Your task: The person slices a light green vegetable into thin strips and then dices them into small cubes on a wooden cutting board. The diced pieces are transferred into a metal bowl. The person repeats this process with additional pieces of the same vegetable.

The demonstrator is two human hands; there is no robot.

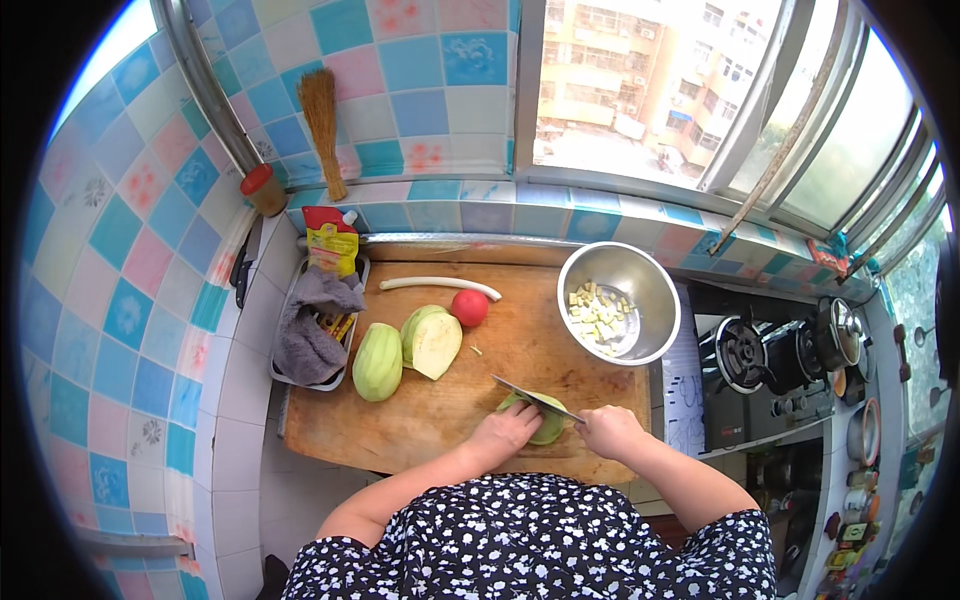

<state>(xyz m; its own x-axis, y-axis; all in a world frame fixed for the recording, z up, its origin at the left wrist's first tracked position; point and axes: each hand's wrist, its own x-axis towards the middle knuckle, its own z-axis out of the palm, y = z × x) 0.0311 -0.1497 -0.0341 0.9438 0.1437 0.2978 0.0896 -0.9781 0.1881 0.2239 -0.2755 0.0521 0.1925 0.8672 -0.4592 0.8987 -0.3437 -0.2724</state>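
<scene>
Holding a green eggplant piece [549, 430] flat on the wooden cutting board [430, 415], near its front edge: left hand [507, 428] lies over it, fingers pressing down, presumably to stop it sliding. Whether those fingertips are tucked under: cannot tell. Right hand [612, 433] has its fingers wrapped around the handle of the kitchen knife [533, 397]; the blade runs obliquely across the piece, tip pointing up-left and away from the body.

Placement: stainless-steel bowl [655, 300] sits at the board's far right corner, probably for short transfers; it contains small pale eggplant cubes [598, 318]. A whole peeled eggplant [378, 363], a cut eggplant [434, 343], a tomato [469, 308] and a white stalk [440, 288] lie toward the left, likely to leave cutting room.

Appearance: worked piece is pale green outside, partly hidden by hand and blade. The cut eggplant shows a smooth, cream-coloured face; its rounded surface is streaked green.
</scene>
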